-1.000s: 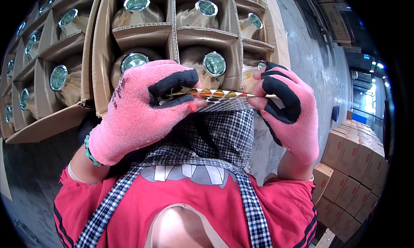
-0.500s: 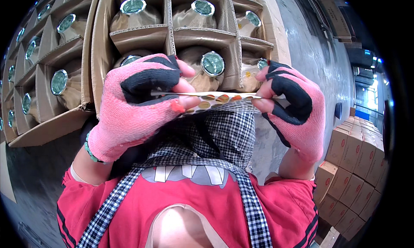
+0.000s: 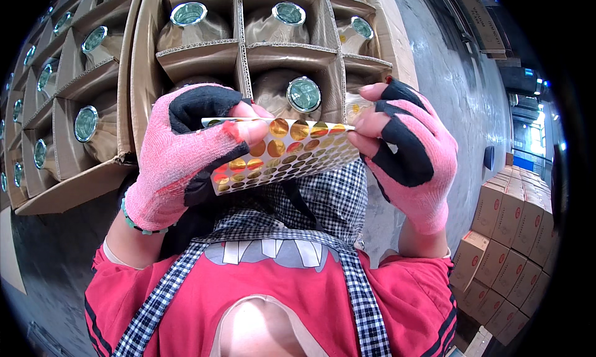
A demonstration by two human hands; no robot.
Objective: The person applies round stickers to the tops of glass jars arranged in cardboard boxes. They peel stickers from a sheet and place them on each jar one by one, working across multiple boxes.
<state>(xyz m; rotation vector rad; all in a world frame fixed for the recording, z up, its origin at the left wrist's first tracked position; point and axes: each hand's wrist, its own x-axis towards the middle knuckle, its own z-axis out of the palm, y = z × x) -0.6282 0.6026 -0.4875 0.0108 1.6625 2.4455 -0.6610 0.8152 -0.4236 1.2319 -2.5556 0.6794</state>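
Between my hands is a white sheet of round, shiny gold stickers [image 3: 295, 151], tilted so that its dotted face shows. My left hand [image 3: 183, 149], in a pink and black glove with bare fingertips, pinches the sheet's upper edge toward the left. In a matching glove, my right hand [image 3: 413, 149] grips the right corner between thumb and fingers. Just beyond the sheet, a glass bottle [image 3: 304, 94] with a wide round mouth stands in a compartment of the divided carton [image 3: 245, 53]. My left hand partly hides another bottle beside it.
A second divided carton [image 3: 68, 186] with several similar bottles stands to the left, against the first. Brown boxes [image 3: 496, 258] are stacked at the lower right on the grey floor [image 3: 453, 90]. My checked apron [image 3: 329, 196] hangs below the sheet.
The sheet was seen nearly edge-on and now its stickered face is turned up into view. Both hands have shifted slightly left, still holding it.
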